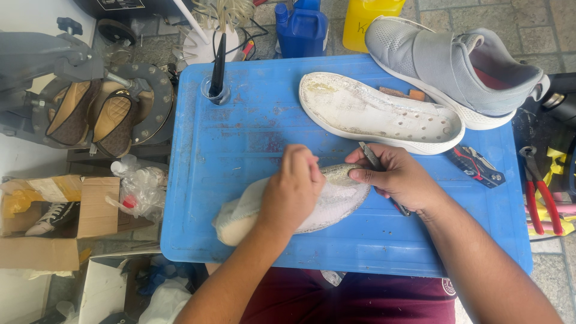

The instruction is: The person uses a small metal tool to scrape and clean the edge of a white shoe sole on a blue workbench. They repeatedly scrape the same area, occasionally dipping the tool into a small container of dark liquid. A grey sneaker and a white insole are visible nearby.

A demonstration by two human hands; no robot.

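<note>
Head view showed the shoe upper (336,204) lying sole-side up on the blue table (240,138), near its front edge. The left hand (292,189) pressed it flat; the right hand (399,177) pinched a thin tool (369,154) at its toe. It looked light, soft and floppy, best held by the firmer rim.

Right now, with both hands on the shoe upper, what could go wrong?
The thin tool in the right hand works close to the left hand fingers, so a slip may cut them. The brush jar stands near the blue table edge and could tip if bumped.
</note>
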